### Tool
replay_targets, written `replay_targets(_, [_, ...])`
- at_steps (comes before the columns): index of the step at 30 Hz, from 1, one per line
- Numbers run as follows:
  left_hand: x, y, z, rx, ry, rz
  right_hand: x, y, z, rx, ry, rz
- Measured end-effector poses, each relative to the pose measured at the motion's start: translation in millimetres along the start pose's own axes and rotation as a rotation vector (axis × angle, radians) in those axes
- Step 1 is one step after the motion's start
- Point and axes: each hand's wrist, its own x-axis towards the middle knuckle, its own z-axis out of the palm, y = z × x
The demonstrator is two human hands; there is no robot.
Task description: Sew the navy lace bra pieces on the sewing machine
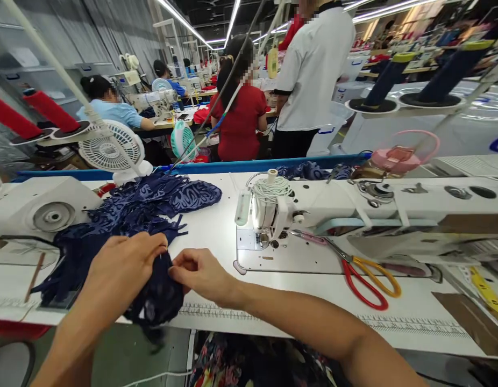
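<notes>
A dark navy piece of fabric (162,293) hangs between my two hands over the table's front edge, its lower end blurred. My left hand (126,266) is closed on its upper edge, fingers pinched together. Close by on the right, my right hand (203,274) pinches the same piece at its side. Behind my left hand lies a heap of navy patterned fabric pieces (152,199) with loose strips, spread toward the left machine.
A white sewing machine (269,209) stands right of my hands. Red-and-yellow-handled scissors (364,274) lie before it. Another machine (51,207) is at left, a white fan (111,148) behind. Thread cones (388,80) stand at the back. Several people work beyond the table.
</notes>
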Motion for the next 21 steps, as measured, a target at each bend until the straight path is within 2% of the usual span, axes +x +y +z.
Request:
replay_targets(1, [14,8,0.7,0.03,-0.052,0.083,-1,1,-7,0.051,-0.003,0.056])
replay_targets(3, [38,32,23.8,0.003,-0.168,0.219,-10,12,-31,0.089,0.025,0.188])
replay_targets(7, [57,90,111.1,-0.1,-0.21,0.326,-47,46,-94,-0.119,0.136,0.332])
replay_targets(9, [56,110,143.3,-0.155,-0.192,0.343,-66,57,-115,-0.266,0.199,0.349])
replay_targets(10, [55,116,153.2,-0.176,-0.178,0.34,-73,60,-121,-0.323,0.234,0.345])
replay_targets(13, [54,122,163.1,-0.214,-0.141,0.304,-88,66,-125,-0.626,0.325,0.218])
replay_targets(16, [53,123,159.9,-0.201,-0.066,0.286,-96,73,-121,-1.06,0.312,0.007])
replay_targets(18, [48,125,157.3,-0.165,-0.015,0.387,-98,76,-122,-1.216,0.266,-0.056])
replay_targets(21, [30,129,155.5,-0.141,0.022,0.53,-97,75,-132,-1.268,0.225,-0.094])
